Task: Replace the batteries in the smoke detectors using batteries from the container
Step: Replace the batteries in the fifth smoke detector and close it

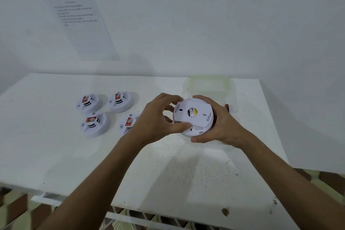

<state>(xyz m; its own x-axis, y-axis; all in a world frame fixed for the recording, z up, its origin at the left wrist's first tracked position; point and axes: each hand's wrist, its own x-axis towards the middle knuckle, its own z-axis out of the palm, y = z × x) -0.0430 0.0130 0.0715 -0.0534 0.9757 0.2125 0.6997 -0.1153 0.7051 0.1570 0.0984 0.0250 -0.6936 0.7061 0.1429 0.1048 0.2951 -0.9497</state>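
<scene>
Both hands hold one smoke detector (194, 117) above the white worktop (168, 164), back side up. The right hand (218, 123) grips its rim; the left hand (155, 123) pinches its back plate. Four more detectors (104, 114) sit to the left, the container (209, 85) behind.

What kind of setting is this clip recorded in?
Probably a plain indoor work or recording station, not a furnished home room: a bare white table against a white wall, a printed sheet taped up like instructions, and four smoke detectors laid out in a neat grid.

The single head view looks forward and down, close over a white table (56, 145) against a wall (205, 24).
</scene>
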